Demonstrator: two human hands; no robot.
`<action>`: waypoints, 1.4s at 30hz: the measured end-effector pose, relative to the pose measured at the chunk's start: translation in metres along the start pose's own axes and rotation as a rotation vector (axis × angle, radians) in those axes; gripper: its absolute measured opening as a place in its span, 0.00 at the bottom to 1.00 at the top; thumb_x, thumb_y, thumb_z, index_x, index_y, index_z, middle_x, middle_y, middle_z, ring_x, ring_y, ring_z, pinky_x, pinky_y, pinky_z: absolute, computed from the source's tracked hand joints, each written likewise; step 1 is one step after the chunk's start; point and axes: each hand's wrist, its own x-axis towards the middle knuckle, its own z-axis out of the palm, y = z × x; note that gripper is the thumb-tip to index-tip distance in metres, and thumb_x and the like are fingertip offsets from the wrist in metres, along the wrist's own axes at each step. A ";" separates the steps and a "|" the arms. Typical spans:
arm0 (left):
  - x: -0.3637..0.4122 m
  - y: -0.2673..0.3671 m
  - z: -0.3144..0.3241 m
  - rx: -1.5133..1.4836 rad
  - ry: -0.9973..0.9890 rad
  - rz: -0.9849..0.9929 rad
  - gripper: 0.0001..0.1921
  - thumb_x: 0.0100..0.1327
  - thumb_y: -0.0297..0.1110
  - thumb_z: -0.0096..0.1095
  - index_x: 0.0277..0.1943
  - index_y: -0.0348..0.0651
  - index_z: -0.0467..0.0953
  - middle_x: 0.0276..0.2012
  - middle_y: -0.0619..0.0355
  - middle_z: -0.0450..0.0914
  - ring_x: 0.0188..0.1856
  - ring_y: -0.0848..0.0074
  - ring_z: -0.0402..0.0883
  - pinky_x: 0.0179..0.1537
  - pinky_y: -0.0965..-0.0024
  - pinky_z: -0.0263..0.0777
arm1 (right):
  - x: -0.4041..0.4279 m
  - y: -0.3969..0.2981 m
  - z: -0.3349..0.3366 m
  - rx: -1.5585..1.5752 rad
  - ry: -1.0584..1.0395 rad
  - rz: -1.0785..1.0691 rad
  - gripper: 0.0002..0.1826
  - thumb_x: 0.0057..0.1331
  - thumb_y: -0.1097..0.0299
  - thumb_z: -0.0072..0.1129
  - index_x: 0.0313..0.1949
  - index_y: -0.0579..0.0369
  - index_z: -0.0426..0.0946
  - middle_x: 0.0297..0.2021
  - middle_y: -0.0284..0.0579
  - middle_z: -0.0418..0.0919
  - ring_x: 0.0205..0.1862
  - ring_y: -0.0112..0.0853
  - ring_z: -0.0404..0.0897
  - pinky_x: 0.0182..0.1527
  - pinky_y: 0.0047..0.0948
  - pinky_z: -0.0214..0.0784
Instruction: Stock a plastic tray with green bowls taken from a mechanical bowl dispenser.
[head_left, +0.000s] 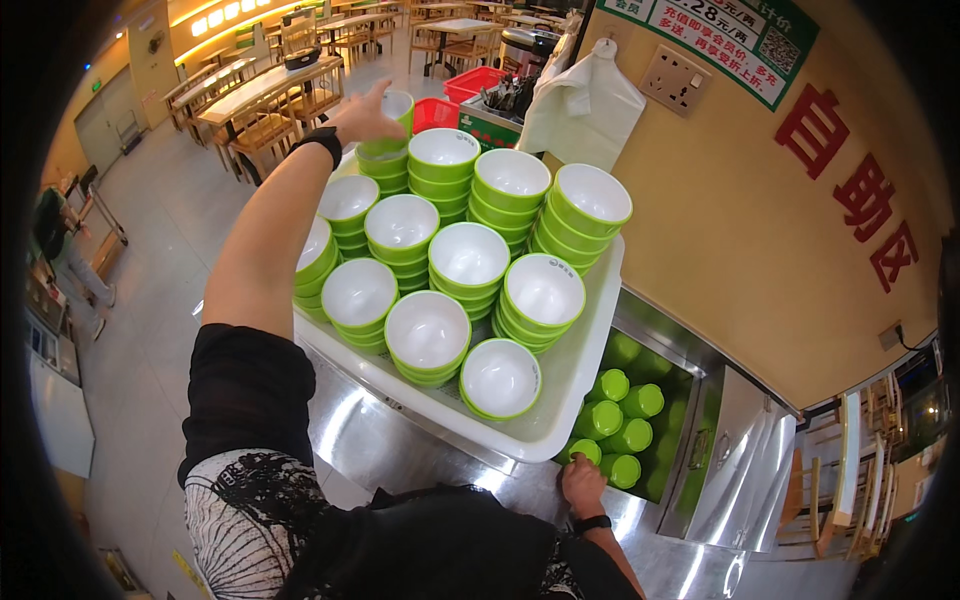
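At the far left corner of a white plastic tray (555, 439), my left hand (366, 118) grips a tilted green bowl (401, 112). Right below that bowl is a stack of green bowls (382, 166). Several more stacks of green bowls with white insides, such as a near bowl (501, 377), fill the tray with their mouths up. My right hand (583, 484) is at the near edge of a recessed steel compartment (671, 450), fingers curled beside an upturned green bowl (585, 451). Whether it holds that bowl is hidden. Several other upturned green bowls (600, 418) stand inside.
The tray rests on a stainless steel counter (360, 405). Beyond it are red plastic baskets (436, 115), a utensil holder (510, 101) and hanging white plastic bags (585, 105). A wall (697, 225) borders the right side. Dining tables (240, 97) stand behind; a person (71, 255) is far left.
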 end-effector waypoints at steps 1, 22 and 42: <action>-0.002 0.002 -0.010 -0.033 0.047 0.010 0.60 0.45 0.59 0.77 0.78 0.47 0.53 0.64 0.24 0.69 0.67 0.36 0.69 0.68 0.47 0.65 | 0.002 0.000 -0.002 0.004 0.003 -0.004 0.16 0.66 0.60 0.51 0.48 0.50 0.81 0.41 0.50 0.86 0.44 0.50 0.85 0.46 0.60 0.73; -0.325 0.194 -0.038 -0.935 -0.445 0.771 0.65 0.42 0.40 0.84 0.79 0.35 0.44 0.72 0.46 0.61 0.70 0.62 0.68 0.68 0.57 0.64 | -0.039 -0.153 -0.259 1.842 -0.663 -0.756 0.61 0.60 0.77 0.74 0.80 0.46 0.35 0.74 0.51 0.54 0.71 0.41 0.66 0.63 0.42 0.70; -0.347 0.190 0.009 -0.747 -0.368 0.736 0.63 0.49 0.53 0.85 0.79 0.36 0.48 0.76 0.40 0.56 0.79 0.50 0.53 0.75 0.49 0.52 | 0.002 -0.065 -0.234 1.790 0.066 -0.470 0.51 0.58 0.61 0.72 0.76 0.51 0.52 0.64 0.45 0.69 0.65 0.36 0.72 0.66 0.37 0.68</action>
